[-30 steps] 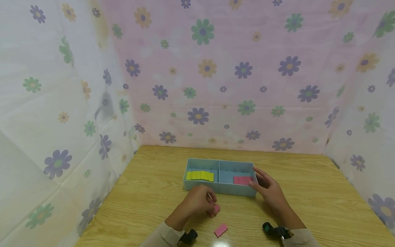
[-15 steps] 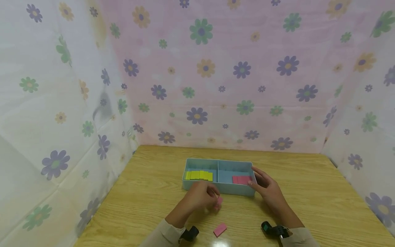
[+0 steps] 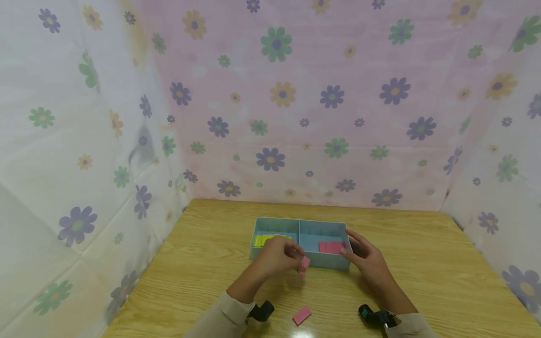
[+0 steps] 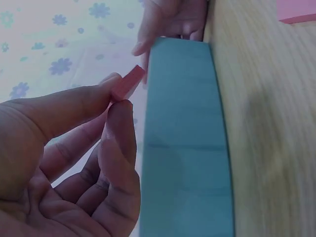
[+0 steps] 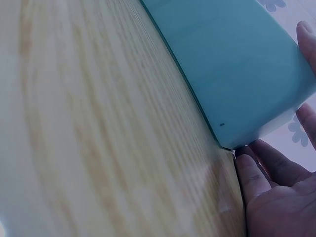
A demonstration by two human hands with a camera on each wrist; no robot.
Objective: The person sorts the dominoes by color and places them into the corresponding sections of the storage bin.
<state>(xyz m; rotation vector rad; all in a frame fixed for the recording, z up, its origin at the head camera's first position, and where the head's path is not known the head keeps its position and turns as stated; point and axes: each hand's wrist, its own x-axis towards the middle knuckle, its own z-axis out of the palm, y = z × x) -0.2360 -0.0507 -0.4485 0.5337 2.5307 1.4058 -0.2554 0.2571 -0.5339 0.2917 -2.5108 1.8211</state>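
My left hand (image 3: 279, 256) pinches a small flat pink block (image 3: 304, 265) between thumb and fingertips. It is raised in front of a light blue two-compartment box (image 3: 296, 258). The left wrist view shows the held block (image 4: 128, 84) edge-on, beside the box's outer wall (image 4: 185, 133). My right hand (image 3: 372, 265) grips the right end of the box, thumb at the front corner and fingers along the side. Yellow blocks (image 3: 258, 241), partly hidden by my left hand, lie in the left compartment. Pink blocks (image 3: 331, 247) lie in the right one.
Another pink block (image 3: 302, 316) lies on the wooden table (image 3: 203, 263) near the front. Flower-patterned cloth (image 3: 308, 94) encloses the table at the back and both sides. Each wrist carries a small black camera (image 3: 263, 311).
The left hand has lifted the pink block off the table and brought it up towards the box's front wall. The right hand has stayed at the box's right end.
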